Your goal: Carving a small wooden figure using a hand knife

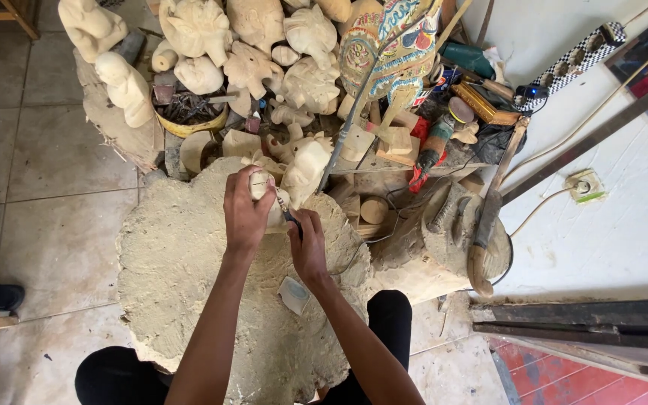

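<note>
- Left hand (245, 214): fingers clenched around a small pale wood carving (262, 187), holding it upright at the far middle of the surface (181, 262).
- Right hand (309, 247): fingers grasping a thin dark-handled carving tool (288, 215); its tip meets the right side of the carving, just beside the left hand.
- Surface: a broad, rough, sawdust-coated wooden block, spreading out near the person's knees; black trousers (114, 379) visible at the near edge.
- A small pale flat scrap (294, 294) lies on the block, just near of the right wrist.
- Far side: a crowd of unfinished pale wooden figures (196, 30), touching one another, and a painted, multicoloured carved mask (384, 45) to their right.
- A yellow-rimmed bowl (189, 116) of dark bits sits far left of the hands.
- Far right: a white power strip (579, 60) on the white wall, cable trailing.
- Left: tiled floor (39, 150).
</note>
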